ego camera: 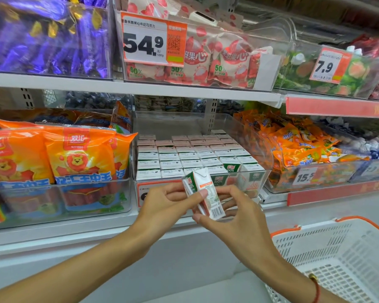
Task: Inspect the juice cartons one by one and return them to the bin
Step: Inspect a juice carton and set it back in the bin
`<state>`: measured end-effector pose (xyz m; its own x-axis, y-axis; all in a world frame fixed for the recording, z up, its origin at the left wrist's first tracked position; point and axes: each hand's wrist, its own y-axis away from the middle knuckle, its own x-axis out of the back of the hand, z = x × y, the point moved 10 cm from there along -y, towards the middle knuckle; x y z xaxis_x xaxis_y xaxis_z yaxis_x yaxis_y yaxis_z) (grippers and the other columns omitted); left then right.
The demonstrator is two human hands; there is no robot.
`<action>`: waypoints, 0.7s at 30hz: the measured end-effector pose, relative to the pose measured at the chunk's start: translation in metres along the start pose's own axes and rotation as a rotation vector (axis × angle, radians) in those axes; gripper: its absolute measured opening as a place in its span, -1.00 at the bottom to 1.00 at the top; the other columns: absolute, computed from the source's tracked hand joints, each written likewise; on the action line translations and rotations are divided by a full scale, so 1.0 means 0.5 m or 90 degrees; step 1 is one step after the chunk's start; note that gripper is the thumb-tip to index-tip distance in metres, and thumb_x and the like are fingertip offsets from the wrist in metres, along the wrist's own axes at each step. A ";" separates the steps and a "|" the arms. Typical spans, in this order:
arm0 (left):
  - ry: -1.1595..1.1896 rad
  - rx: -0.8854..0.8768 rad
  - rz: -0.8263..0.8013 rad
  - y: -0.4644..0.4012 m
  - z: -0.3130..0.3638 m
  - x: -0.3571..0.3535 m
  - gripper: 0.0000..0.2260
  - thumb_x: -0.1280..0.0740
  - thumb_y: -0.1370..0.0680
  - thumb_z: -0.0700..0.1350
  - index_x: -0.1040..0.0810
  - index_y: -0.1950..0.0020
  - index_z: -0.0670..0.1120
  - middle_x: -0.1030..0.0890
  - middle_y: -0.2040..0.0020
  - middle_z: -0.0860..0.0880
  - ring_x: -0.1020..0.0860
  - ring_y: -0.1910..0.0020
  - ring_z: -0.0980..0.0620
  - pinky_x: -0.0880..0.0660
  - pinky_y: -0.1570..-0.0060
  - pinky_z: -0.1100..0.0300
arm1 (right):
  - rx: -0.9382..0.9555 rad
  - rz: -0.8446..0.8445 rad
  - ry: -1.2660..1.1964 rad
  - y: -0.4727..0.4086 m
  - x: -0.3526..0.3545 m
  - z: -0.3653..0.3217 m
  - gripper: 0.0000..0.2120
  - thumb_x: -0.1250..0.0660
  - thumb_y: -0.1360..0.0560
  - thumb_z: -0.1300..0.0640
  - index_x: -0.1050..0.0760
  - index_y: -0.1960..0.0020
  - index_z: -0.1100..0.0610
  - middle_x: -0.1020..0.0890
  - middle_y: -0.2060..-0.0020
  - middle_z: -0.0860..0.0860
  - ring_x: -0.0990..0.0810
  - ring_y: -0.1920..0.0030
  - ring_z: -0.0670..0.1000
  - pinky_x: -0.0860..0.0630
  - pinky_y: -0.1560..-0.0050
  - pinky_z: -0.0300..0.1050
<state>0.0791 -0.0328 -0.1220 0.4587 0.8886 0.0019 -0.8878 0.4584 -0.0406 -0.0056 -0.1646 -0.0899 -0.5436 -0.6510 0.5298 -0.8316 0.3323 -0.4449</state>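
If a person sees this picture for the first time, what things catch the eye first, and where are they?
In the centre, both hands, left hand and right hand, hold one small tilted carton in front of a clear bin full of cartons. Above it hangs a big price tag reading 54.9. Bright orange bags fill the shelf at left, and a white basket sits at lower right.

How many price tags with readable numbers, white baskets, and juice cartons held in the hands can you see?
Price tags with readable numbers: 3, namely 54.9, 7.9, 15.5
White basket: 1
Juice carton held by the left hand and right hand: 1
Total: 5
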 end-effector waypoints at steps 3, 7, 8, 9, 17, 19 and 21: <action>0.030 0.035 -0.016 -0.002 -0.008 0.009 -0.81 -0.47 -0.47 0.01 -0.64 -0.07 0.07 -0.73 0.10 0.11 -0.68 0.08 0.22 -0.55 0.19 0.46 | -0.021 -0.087 -0.063 -0.007 -0.022 0.002 -0.58 -0.54 -0.25 -0.18 -0.53 -0.07 -0.22 -0.61 0.10 -0.36 -0.59 0.06 -0.26 -0.51 0.10 -0.39; 0.053 0.039 -0.102 -0.003 0.008 -0.006 -0.82 -0.39 -0.54 -0.01 -0.64 -0.12 0.05 -0.73 0.02 0.07 -0.68 0.00 0.16 -0.54 0.08 0.46 | -0.141 -0.212 -0.259 -0.020 -0.035 0.030 -0.59 -0.41 -0.29 -0.19 -0.60 -0.12 -0.18 -0.68 -0.01 -0.22 -0.63 -0.03 -0.22 -0.57 -0.02 -0.31; 0.054 0.037 -0.121 -0.001 0.011 -0.011 -0.80 -0.37 -0.54 0.00 -0.63 -0.15 0.04 -0.72 -0.01 0.06 -0.67 -0.03 0.14 -0.53 0.03 0.45 | -0.167 -0.229 -0.285 -0.020 -0.037 0.036 -0.57 -0.39 -0.29 -0.20 -0.60 -0.14 -0.15 -0.68 -0.02 -0.21 -0.63 -0.06 -0.22 -0.57 -0.06 -0.29; 0.056 0.036 -0.135 0.000 0.013 -0.015 -0.78 -0.36 -0.55 0.02 -0.62 -0.18 0.04 -0.72 -0.03 0.05 -0.67 -0.05 0.14 -0.53 -0.02 0.43 | -0.187 -0.242 -0.307 -0.019 -0.039 0.040 -0.56 -0.39 -0.29 -0.19 -0.59 -0.14 -0.13 -0.68 -0.02 -0.20 -0.63 -0.07 -0.21 -0.58 -0.08 -0.27; 0.038 0.036 -0.089 -0.007 0.011 -0.007 -0.69 -0.41 -0.51 -0.03 -0.53 -0.24 0.00 -0.72 -0.01 0.06 -0.68 -0.02 0.11 -0.54 -0.14 0.23 | -0.208 -0.213 -0.338 -0.013 -0.033 0.041 -0.66 -0.62 -0.21 -0.07 -0.68 0.04 -0.13 -0.72 0.16 -0.05 -0.69 0.11 -0.11 -0.58 0.03 -0.31; -0.002 -0.007 -0.041 -0.006 0.019 0.003 -0.75 -0.43 -0.51 -0.09 -0.58 -0.18 -0.01 -0.73 0.06 0.07 -0.69 0.06 0.14 -0.59 -0.02 0.29 | -0.188 -0.120 -0.244 -0.018 -0.010 0.047 -0.60 -0.64 -0.15 -0.08 -0.66 0.04 -0.12 -0.70 0.23 -0.15 -0.67 0.21 -0.14 -0.55 0.18 -0.36; -0.003 -0.030 -0.031 -0.001 0.026 0.000 -0.82 -0.45 -0.49 -0.10 -0.63 -0.07 0.04 -0.73 0.11 0.10 -0.69 0.10 0.16 -0.60 0.09 0.32 | -0.130 -0.043 -0.105 -0.021 0.009 0.036 -0.54 -0.64 -0.14 -0.05 -0.58 0.00 -0.15 -0.67 0.22 -0.22 -0.64 0.22 -0.16 -0.55 0.19 -0.33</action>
<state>0.0792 -0.0330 -0.1090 0.5004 0.8657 0.0093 -0.8620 0.4992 -0.0876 0.0027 -0.1830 -0.0960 -0.4741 -0.7730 0.4216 -0.8802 0.4042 -0.2488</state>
